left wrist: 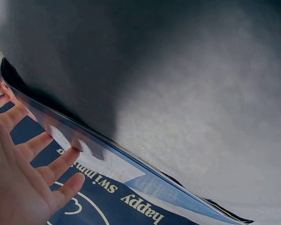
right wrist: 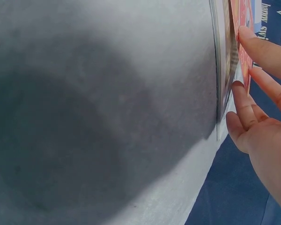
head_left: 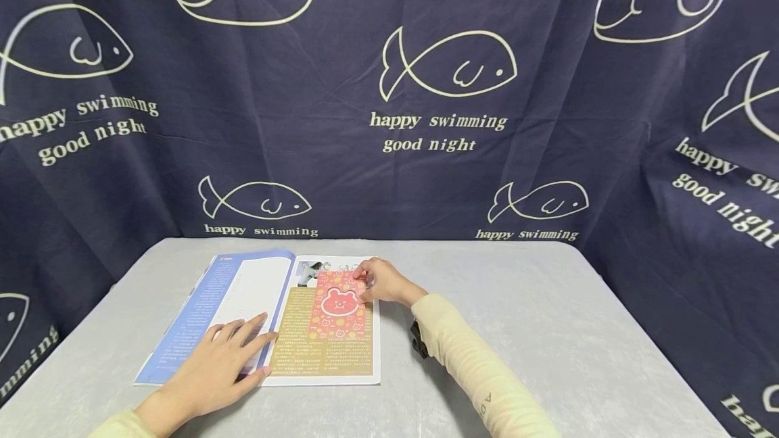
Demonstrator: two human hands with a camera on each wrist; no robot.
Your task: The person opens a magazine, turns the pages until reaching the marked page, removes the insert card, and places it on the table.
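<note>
An open magazine (head_left: 331, 362) lies on the table, with a blue-and-white left page (head_left: 201, 309) and a brown text page on the right. My left hand (head_left: 222, 363) rests with fingers spread over the lower part near the fold; the left wrist view shows those fingers (left wrist: 65, 161) extended on the page. Over the right page is a pink card (head_left: 341, 323) printed with a bear face, possibly a thin booklet. My right hand (head_left: 383, 281) pinches its upper right edge. In the right wrist view, the card (right wrist: 244, 61) stands slightly apart from the page, between the digits.
The grey table (head_left: 487, 303) extends around the magazine, mostly to the right. A dark blue curtain (head_left: 341, 154) with fish drawings and lettering encloses the back and sides. A black device (head_left: 418, 340) sits on the right wrist.
</note>
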